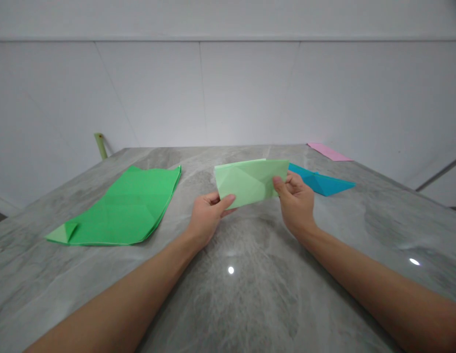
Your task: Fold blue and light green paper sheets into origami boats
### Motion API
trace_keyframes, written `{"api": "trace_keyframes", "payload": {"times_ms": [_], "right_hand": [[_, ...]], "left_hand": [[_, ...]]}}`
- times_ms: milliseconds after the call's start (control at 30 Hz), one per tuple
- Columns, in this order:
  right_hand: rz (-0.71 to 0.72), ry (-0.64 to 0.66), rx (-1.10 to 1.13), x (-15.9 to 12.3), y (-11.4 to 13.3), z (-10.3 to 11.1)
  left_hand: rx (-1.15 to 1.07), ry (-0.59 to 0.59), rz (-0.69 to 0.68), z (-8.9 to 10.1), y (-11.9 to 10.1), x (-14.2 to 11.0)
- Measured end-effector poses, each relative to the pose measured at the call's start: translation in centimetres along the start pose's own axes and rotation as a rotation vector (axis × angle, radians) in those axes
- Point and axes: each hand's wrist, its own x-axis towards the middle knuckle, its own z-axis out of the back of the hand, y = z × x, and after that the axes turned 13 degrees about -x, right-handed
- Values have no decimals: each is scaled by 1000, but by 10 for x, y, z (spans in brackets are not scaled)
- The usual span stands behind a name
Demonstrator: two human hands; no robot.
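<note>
"Holding what, and where?"

"Pinching the folded pale green paper (250,184) with both hands, apparently raised off the bench (250,304) and tipped nearly upright. Closed on its lower left corner with the left hand (211,213); closed on its right edge with the right hand (296,198)."

"Why by both ends?"

"Probably to keep the layers together without covering the middle."

"And around that paper?"

"See green sheets (128,206) to its left, with one corner folded over. Find a folded blue paper (326,185) beyond its right end, partly hidden, and a pink paper (328,151) farther behind. Likely spread out to leave both hands room."
</note>
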Motion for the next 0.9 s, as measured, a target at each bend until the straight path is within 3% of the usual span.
{"api": "trace_keyframes", "payload": {"times_ms": [200,667,733,900], "right_hand": [[-172,125,284,0,-2,0],[-136,96,232,-2,3,3],[-153,69,243,-1,-3,2],[-233,7,266,1,-13,-2]], "left_hand": [[363,-57,-228,9,1,2],[504,-155,-388,4,-5,1],[427,-133,-326,1,-5,-1],[211,118,12,-4,-3,-3]]}}
